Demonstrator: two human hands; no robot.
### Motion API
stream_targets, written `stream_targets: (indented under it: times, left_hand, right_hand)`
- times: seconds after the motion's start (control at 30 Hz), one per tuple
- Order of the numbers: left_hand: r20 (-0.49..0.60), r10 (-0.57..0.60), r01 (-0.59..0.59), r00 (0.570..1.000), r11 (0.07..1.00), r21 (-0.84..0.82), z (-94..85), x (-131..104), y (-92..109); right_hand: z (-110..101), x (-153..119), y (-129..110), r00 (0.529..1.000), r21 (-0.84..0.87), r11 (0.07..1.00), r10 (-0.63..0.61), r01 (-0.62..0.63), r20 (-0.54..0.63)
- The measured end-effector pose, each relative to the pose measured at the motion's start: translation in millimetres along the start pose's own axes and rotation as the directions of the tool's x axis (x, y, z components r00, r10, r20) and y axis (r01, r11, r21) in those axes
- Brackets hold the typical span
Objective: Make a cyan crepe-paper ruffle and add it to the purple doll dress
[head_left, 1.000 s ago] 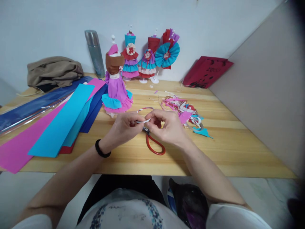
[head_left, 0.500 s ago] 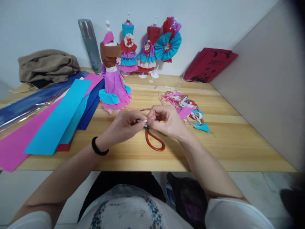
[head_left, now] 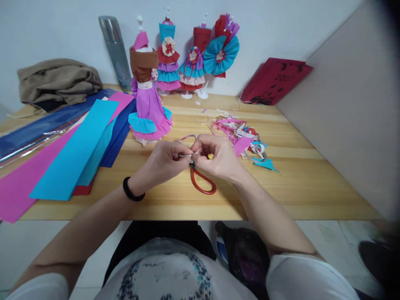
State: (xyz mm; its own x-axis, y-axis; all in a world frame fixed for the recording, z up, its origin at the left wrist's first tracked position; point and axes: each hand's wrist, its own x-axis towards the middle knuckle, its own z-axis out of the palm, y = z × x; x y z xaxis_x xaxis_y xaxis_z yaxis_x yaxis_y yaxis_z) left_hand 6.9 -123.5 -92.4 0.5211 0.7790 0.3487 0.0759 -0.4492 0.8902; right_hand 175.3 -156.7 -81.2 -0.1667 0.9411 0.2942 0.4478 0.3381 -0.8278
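Note:
Between the fingertips of both hands is a thin white strip (head_left: 185, 156), mostly covered by the fingers; its material is too small to tell. My left hand (head_left: 167, 160) pinches one end, and my right hand (head_left: 215, 156) pinches the other, with the fingertips almost touching. Under them on the table lies a pair of scissors (head_left: 203, 191) with red handles, partly hidden by the hands. Just beyond the left hand stands a small dress form (head_left: 148, 104) in a brown top and a purple skirt with blue pieces.
Coloured sheets (head_left: 75, 154) lie at the left, near a brown cloth (head_left: 59, 81) and a flask (head_left: 115, 54). Several dressed forms (head_left: 168, 62) line the wall. Scraps (head_left: 237, 133) are heaped right of centre. A red bag (head_left: 275, 81) leans at the back right.
The whole view has shifted slightly, with the table appearing a little higher. Both hands keep their pinch on the white strip, with only slight finger movement.

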Motion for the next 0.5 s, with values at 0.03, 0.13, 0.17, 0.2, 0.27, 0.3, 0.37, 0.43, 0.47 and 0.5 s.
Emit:
stream_targets:
  times: [0.03,0.13,0.17,0.2,0.27,0.3,0.37,0.43,0.47,0.5]
  left_hand:
    - [0.003,-0.001,0.001,1.0,1.0,-0.003,-0.1,0.0,-0.6]
    - [0.006,-0.022,0.022,1.0,1.0,-0.005,-2.6,0.1,0.6]
    - [0.007,-0.031,0.031,0.999,1.0,0.002,-3.5,0.2,1.3]
    - [0.008,-0.04,0.04,0.999,0.999,0.011,-4.2,0.2,1.9]
    - [0.006,-0.04,0.04,0.999,0.999,0.031,-4.3,0.2,1.8]
    - [-0.002,-0.025,0.025,1.0,0.999,0.043,-3.6,0.1,1.0]
    - [-0.029,0.04,-0.038,0.999,0.996,0.083,-1.3,-0.3,-1.3]
    - [-0.045,0.118,-0.111,0.992,0.985,0.132,1.4,-0.8,-3.6]
    - [-0.046,0.148,-0.14,0.988,0.979,0.15,2.6,-1.1,-4.2]
    - [-0.041,0.165,-0.157,0.985,0.975,0.159,3.4,-1.3,-4.4]
  right_hand:
    - [0.2,0.0,0.5,1.0,0.011,1.0,0.001,-0.001,0.007]
    - [-0.4,0.1,2.6,1.0,0.06,0.998,0.012,-0.013,0.018]
    - [-0.7,0.0,3.1,1.0,0.077,0.997,0.018,-0.02,0.018]
    - [-1.1,-0.2,3.5,1.0,0.094,0.995,0.026,-0.027,0.017]
    - [-1.6,-1.0,3.1,0.999,0.108,0.994,0.035,-0.036,0.013]
    - [-1.5,-1.5,2.5,1.0,0.093,0.995,0.03,-0.03,0.009]
    - [-1.0,-2.5,1.0,1.0,0.03,1.0,-0.004,0.004,-0.011]
    - [0.0,-3.2,0.3,0.999,-0.041,0.999,-0.036,0.035,-0.023]
    - [0.4,-3.4,0.6,0.999,-0.066,0.997,-0.044,0.043,-0.026]
    - [0.7,-3.4,1.4,0.998,-0.075,0.996,-0.049,0.046,-0.034]
